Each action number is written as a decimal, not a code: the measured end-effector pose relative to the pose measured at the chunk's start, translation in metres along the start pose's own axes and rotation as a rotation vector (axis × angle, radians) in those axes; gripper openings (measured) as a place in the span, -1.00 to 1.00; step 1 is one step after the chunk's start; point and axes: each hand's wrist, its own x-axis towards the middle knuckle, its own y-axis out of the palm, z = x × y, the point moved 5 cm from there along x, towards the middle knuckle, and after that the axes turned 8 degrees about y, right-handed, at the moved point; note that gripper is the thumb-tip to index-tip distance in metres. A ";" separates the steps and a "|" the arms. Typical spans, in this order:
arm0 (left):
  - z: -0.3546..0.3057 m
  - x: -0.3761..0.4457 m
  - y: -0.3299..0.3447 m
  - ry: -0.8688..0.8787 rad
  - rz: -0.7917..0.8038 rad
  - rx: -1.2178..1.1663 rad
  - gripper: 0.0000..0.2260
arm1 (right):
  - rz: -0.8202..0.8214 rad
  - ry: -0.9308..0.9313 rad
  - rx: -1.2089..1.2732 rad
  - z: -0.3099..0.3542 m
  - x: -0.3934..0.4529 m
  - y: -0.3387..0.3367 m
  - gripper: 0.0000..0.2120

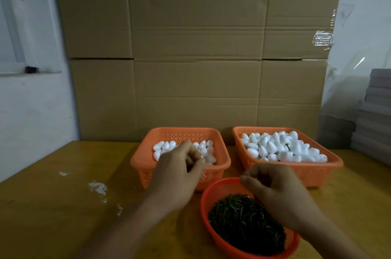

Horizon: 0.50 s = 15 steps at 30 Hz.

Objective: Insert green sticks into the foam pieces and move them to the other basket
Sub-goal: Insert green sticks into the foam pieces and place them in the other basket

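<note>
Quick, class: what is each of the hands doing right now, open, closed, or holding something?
Left hand: fingers curled over the left basket; whether it holds a foam piece cannot be told.
Right hand: fingers curled above the bowl of sticks; contents cannot be told.

A single view — a wide-angle camera worn on the person's head — looks forward and down over a wooden table [53, 205]. It sits close: both forearms enter from the lower edge, and the baskets fill the lower centre of the frame. A cardboard wall [196, 47] fills the upper half — straight lines bow slightly toward the edges.
</note>
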 end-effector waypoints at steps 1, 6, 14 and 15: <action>0.007 0.014 -0.004 -0.008 0.005 0.051 -0.81 | 0.001 -0.008 -0.042 -0.001 0.000 0.003 -0.86; 0.056 0.075 -0.008 -0.174 0.213 0.315 -0.88 | 0.023 -0.048 -0.124 -0.004 -0.004 0.020 -0.87; 0.111 0.087 0.026 -0.393 0.976 0.673 -0.60 | 0.005 -0.107 -0.189 -0.004 -0.006 0.023 -0.95; 0.116 0.088 0.029 -0.386 1.020 0.712 -0.51 | -0.002 -0.106 -0.192 -0.005 -0.006 0.022 -0.95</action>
